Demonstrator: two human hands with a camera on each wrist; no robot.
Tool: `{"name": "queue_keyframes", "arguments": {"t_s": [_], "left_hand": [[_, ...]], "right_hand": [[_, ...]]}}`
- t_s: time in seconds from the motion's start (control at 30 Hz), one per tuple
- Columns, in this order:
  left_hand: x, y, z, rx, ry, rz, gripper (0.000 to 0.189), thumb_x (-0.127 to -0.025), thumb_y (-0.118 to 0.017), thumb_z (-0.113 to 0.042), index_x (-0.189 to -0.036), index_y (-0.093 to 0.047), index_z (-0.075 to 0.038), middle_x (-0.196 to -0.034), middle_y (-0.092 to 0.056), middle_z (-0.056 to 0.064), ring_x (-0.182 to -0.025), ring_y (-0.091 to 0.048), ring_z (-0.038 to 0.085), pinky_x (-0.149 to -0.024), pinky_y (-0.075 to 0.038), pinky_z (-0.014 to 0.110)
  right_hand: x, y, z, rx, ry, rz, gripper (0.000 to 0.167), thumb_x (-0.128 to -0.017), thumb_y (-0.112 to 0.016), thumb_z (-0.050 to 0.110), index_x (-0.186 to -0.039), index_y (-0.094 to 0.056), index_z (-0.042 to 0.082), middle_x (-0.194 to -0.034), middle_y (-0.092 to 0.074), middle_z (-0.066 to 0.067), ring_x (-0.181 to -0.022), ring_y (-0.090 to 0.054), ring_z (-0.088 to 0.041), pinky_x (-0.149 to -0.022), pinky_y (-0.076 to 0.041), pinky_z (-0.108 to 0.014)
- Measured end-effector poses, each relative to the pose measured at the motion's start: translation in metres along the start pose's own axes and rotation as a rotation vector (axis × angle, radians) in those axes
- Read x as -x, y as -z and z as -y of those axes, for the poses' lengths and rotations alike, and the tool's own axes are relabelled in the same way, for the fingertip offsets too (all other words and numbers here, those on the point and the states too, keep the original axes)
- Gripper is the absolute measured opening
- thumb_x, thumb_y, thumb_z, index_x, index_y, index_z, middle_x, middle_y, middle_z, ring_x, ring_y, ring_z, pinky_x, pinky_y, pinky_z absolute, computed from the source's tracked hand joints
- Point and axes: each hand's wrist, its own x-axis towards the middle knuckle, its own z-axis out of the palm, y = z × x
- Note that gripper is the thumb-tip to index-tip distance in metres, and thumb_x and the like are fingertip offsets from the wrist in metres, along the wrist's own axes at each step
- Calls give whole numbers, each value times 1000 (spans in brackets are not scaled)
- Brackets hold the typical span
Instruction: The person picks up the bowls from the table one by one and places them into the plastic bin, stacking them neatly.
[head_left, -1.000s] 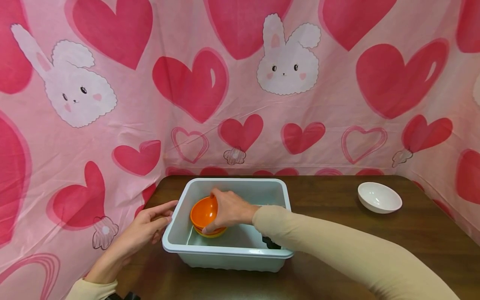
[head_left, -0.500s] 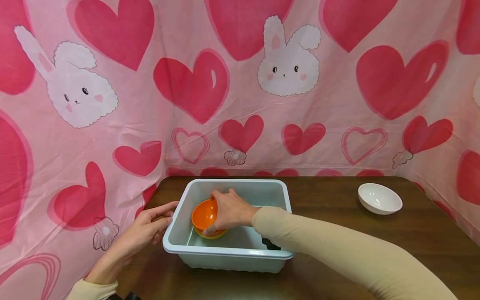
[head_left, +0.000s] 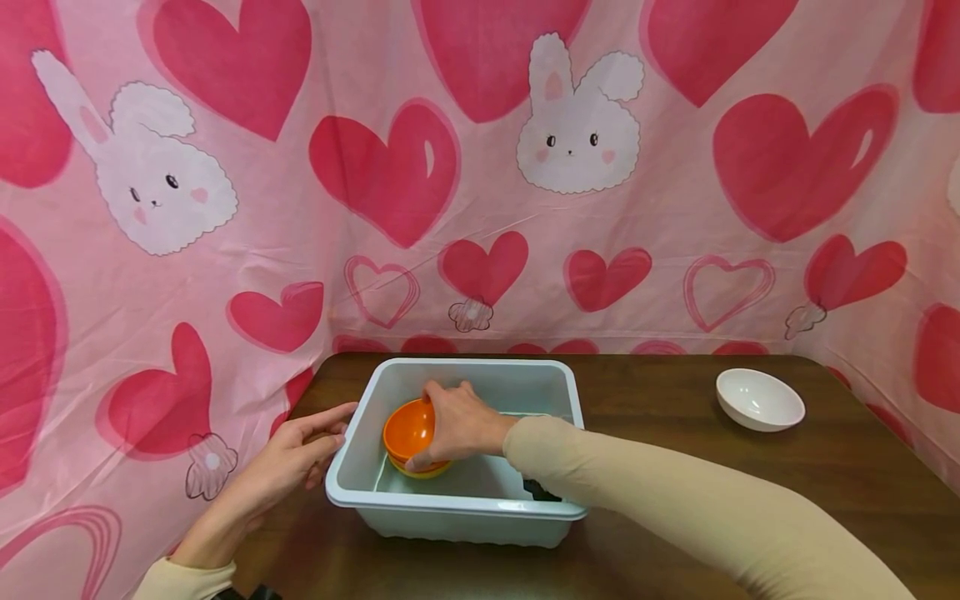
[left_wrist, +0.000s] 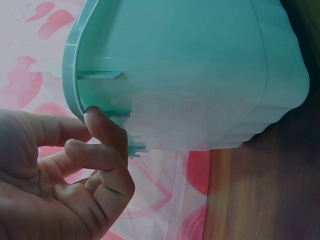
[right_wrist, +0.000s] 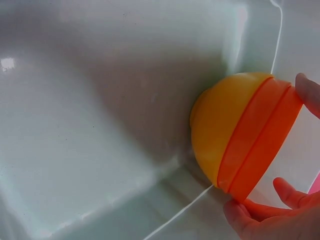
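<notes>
A pale blue-green plastic tub [head_left: 465, 502] stands on the table. Inside at its left, a small stack of nested bowls sits tilted: a yellow bowl [right_wrist: 217, 125] underneath and orange bowls above it. My right hand [head_left: 461, 421] reaches into the tub and grips the top orange bowl [head_left: 408, 429] by its rim, thumb on the near side and fingers on the far side. Outside the tub, my left hand [head_left: 303, 446] touches the left rim with loosely bent fingers. In the left wrist view a fingertip [left_wrist: 94, 115] rests under the rim's lip.
A white bowl [head_left: 759, 400] stands by itself at the right on the dark wooden table [head_left: 652, 400]. A pink cloth [head_left: 480, 200] with hearts and rabbits hangs behind and at both sides. The right sleeve [head_left: 660, 479] crosses over the tub's right wall.
Hardly anything differs. The right hand keeps its grip on the orange bowl and the left hand stays at the rim; the head view has shifted very slightly.
</notes>
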Motion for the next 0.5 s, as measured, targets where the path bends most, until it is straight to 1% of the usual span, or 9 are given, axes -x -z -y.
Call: {"name": "queue_keyframes", "arguments": {"t_s": [0.13,0.33,0.5], "left_hand": [[1,-1,0,-2,-4,-4,53,-105,-57,-4,-154,-42,12,-107,-61,17,-51,-43,17,-49,-42,24],[1,-1,-2,-4,10,-6,54,-105,-57,-5,-154,-42,11,-107,-61,17,-52,-42,18,-49,-42,25],[1,-1,-2,-6,7,-5,54,-105,-57,-5,-154,-42,12,-107,-61,19,-52,-43,17,-49,-43,25]], "right_hand": [[1,0,0,-3,3,-2,86,-70,-91,55,-136,-51,16,-112,-63,-1,-109,-48,-21,-85,-53,-34],[0,0,-1,-9,13,4,87,-71,-91,54,-137,-51,14,-113,-61,0,-108,-49,-20,-86,-54,-34],[1,1,-1,13,36,2,88,-71,-91,55,-138,-50,13,-115,-60,-1,-108,-50,-20,-89,-54,-34]]}}
